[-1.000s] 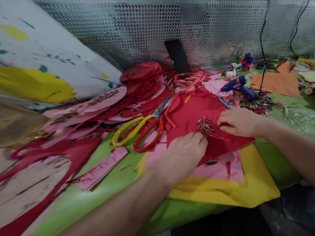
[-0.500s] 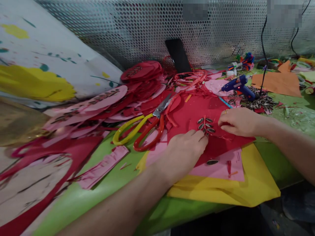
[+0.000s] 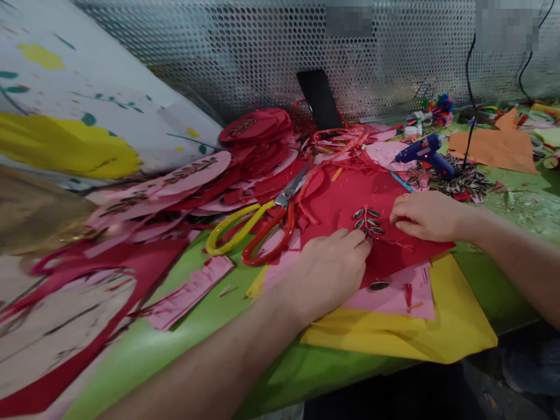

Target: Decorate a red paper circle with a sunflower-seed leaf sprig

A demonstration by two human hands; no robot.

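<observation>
A red paper sheet (image 3: 350, 198) lies on pink and yellow sheets on the green table. Several sunflower seeds (image 3: 367, 221) are set on it in a leaf pattern. My left hand (image 3: 332, 268) rests on the sheet with its curled fingertips touching the lowest seeds. My right hand (image 3: 422, 216) lies just right of the pattern, fingers curled and pressed on the red paper; what they hold, if anything, is hidden. One loose seed (image 3: 378, 286) lies on the pink sheet (image 3: 394, 297) below.
Red and yellow scissors (image 3: 258, 227) lie left of the sheet. A blue glue gun (image 3: 422, 153) and a heap of seeds (image 3: 459, 181) sit behind my right hand. Red and pink paper discs (image 3: 188, 175) pile up at left. A dark phone (image 3: 319, 99) leans on the perforated wall.
Both hands stay at the seed pattern with only slight shifts. The view has drifted a little.
</observation>
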